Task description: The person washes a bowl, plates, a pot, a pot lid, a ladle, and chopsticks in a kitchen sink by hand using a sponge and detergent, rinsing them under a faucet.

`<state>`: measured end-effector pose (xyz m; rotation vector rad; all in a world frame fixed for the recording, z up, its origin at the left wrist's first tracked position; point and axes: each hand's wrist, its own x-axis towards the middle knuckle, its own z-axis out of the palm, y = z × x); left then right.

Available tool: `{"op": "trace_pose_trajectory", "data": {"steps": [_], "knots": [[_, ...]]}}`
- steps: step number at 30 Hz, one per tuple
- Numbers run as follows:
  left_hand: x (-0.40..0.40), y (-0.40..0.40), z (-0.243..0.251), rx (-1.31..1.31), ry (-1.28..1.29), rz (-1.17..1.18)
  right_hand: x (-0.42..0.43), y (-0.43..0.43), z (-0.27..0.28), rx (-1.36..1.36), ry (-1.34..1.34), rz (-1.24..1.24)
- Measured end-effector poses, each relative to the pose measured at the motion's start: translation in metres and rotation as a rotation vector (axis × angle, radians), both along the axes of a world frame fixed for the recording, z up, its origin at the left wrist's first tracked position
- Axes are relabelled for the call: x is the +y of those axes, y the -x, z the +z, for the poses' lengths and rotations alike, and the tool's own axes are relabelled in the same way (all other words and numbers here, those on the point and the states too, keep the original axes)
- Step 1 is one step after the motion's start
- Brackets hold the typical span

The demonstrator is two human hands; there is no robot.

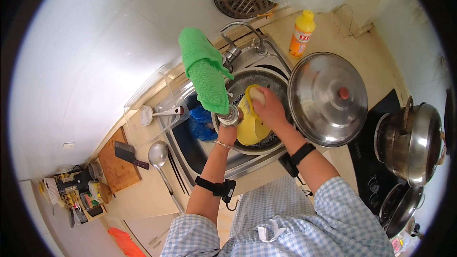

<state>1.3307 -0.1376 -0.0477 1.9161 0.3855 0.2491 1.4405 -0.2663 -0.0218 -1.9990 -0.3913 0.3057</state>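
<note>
A wide steel basin (262, 151) rests in the sink, with a yellow plastic vessel (253, 132) tilted inside it. My right hand (270, 107) grips a pale, rounded scrubbing pad (257, 95) against the vessel's yellow rim. Near the basin's left side is my left hand (228, 134), beside the vessel; a metal spout end (231, 115) hides its fingers and whatever they grip. A green towel (205, 75) covers the upper part of that spout. Dark patterned material shows beneath the vessel.
Right of the basin lies a large steel lid (326, 100), below an orange bottle (302, 35). A blue plastic bag (202, 123) is in the left sink bowl. On the left counter are a cleaver (126, 152), a cutting board (117, 164) and a steel ladle (157, 154). Pots stand far right.
</note>
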Motion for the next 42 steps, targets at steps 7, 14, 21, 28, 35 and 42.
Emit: {"op": "trace_pose_trajectory", "data": {"steps": [7,14,21,28,35,42], "knots": [[0.005,-0.01,0.027,-0.012,0.06,-0.011,-0.008,-0.008,-0.04,0.469,0.084,-0.105],[0.0,-0.014,0.017,0.285,-0.481,-0.043,-0.012,0.013,-0.027,0.206,-0.124,-0.119],[0.007,-0.011,0.021,0.185,-0.515,-0.203,0.016,-0.009,-0.003,-0.275,0.093,0.155],[0.033,0.01,-0.029,0.226,-0.209,0.159,-0.005,0.016,-0.066,0.647,0.16,-0.143],[0.001,0.026,-0.022,0.316,0.414,0.551,-0.025,0.064,-0.04,0.445,0.182,-0.134],[-0.029,0.014,-0.007,0.283,0.943,0.808,-0.026,0.093,0.016,-0.321,0.225,0.205]]}}
